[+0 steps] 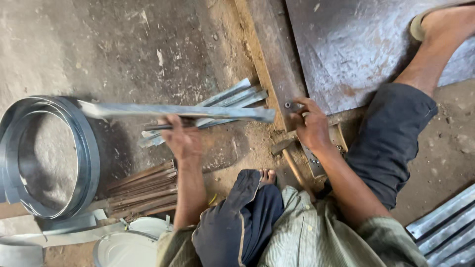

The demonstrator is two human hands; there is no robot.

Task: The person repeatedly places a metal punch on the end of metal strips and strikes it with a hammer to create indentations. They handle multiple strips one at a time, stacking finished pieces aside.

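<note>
The coil of strip (47,158) lies at left frame, cut strips (217,106) at centre, a metal sheet (356,49) upper right, all on the floor (123,44).

A long, flat strip of grey galvanised metal (173,111) lies nearly level above the dusty floor, gripped near its middle from below and running from a large coil of the same metal band (74,148) on one side to a blunt cut end near a wooden beam on the other. A hammer (289,158) with a pale wooden handle rests on the floor, its dark steel head partly covered.
</note>
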